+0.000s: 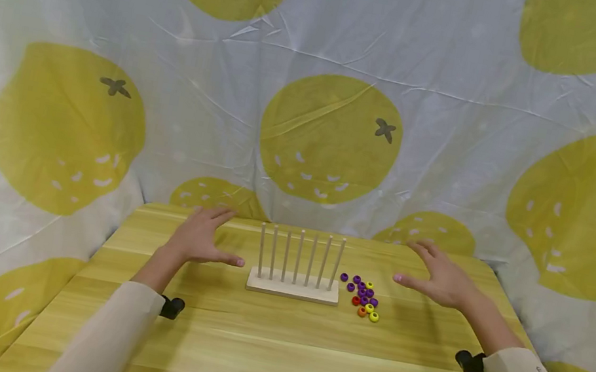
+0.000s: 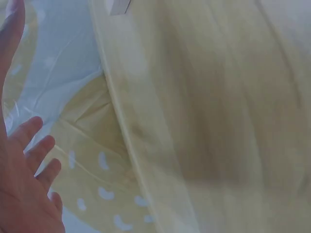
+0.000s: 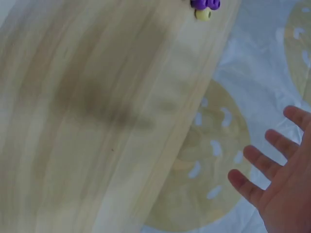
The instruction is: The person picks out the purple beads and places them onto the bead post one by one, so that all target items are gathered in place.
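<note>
A pale wooden rack (image 1: 293, 286) with several upright pegs stands in the middle of the table in the head view. To its right lies a loose group of beads (image 1: 362, 292), mostly purple, with some yellow, a red and an orange one. My left hand (image 1: 200, 238) hovers left of the rack, fingers spread and nothing in it. On the other side, beyond the beads, my right hand (image 1: 440, 279) is held above the table with its fingers apart, holding nothing. In the right wrist view, purple and yellow beads (image 3: 203, 13) show at the top edge.
The wooden table (image 1: 267, 360) extends toward me in front of the rack. A white cloth with yellow lemons (image 1: 330, 138) hangs behind the table and at both sides. Each wrist wears a black camera mount (image 1: 172, 307).
</note>
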Demonstrator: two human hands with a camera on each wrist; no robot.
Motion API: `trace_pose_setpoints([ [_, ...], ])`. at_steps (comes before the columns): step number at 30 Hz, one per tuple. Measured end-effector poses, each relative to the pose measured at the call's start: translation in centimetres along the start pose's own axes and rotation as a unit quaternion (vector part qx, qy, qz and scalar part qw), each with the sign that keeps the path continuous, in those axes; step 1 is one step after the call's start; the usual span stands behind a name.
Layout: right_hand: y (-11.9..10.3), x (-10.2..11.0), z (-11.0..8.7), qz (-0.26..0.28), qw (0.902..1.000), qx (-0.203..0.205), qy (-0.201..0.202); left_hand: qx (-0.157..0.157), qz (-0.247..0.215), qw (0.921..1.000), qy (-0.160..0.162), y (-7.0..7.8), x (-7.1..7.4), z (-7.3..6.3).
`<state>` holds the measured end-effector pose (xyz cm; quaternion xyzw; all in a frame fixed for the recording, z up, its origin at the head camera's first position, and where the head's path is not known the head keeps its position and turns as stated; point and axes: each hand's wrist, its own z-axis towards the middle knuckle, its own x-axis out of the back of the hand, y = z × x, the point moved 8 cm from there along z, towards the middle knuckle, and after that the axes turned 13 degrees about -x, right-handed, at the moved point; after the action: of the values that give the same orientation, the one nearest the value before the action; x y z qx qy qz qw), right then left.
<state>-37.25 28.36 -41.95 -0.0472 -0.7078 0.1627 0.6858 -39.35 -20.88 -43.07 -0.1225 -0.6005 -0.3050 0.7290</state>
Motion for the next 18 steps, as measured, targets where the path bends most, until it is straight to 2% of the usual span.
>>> trace_pose_setpoints([
  [3,0.0,-0.7,-0.3,0.02,0.9998,0.0,-0.002,0.005,-0.019,0.9997,0.011,0.2,-1.0,-0.3],
  [9,0.2,-2.3,-0.9,0.058,0.9983,-0.002,-0.003,0.015,-0.05,0.9986,0.008,0.4,-3.1,-0.6],
  [18,-0.1,-5.1,-1.1,0.102,0.9947,0.005,-0.013,0.011,-0.119,0.9928,0.007,1.4,-5.0,-1.0],
])
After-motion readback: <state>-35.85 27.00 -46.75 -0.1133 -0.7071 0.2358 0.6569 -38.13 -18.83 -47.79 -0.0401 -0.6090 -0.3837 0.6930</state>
